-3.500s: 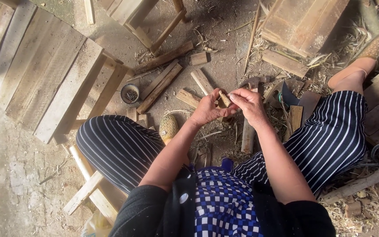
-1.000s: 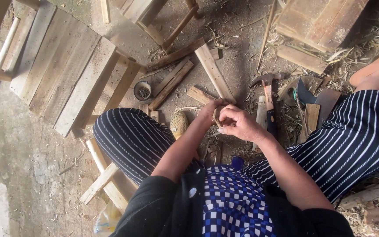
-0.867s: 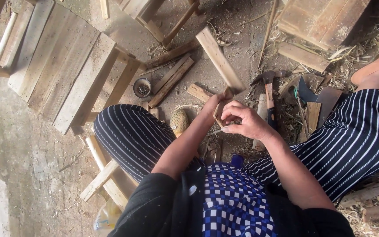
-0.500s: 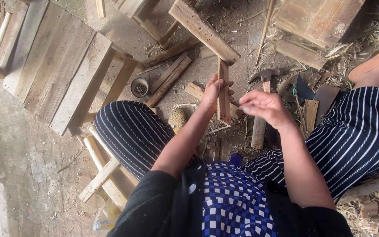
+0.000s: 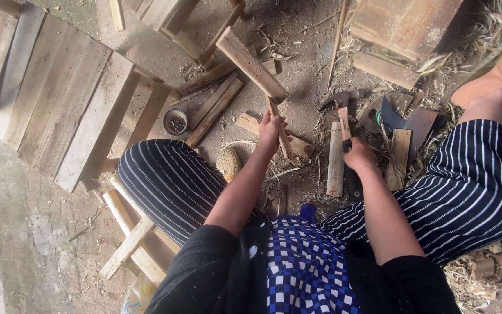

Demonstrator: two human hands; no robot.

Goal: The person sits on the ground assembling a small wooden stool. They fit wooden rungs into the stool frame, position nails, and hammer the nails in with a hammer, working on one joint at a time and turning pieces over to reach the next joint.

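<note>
Seated on the dirt floor [image 5: 297,35], we grip a T-shaped wooden piece [image 5: 257,70] upright in our left hand [image 5: 270,129], while our right hand [image 5: 360,157] closes around the hammer [image 5: 341,107] handle. Nailing looks under way; a steady, square strike seems needed.

Dirt floor [image 5: 297,35] with wood scraps [image 5: 213,107]

A rough woodworking spot on bare dirt ground. Plank panels [image 5: 59,110] lie at ten o'clock, a wooden crate [image 5: 405,23] at one o'clock, and offcuts, shavings, a hammer [image 5: 341,104] and a cleaver blade [image 5: 405,119] scatter around centre.
</note>
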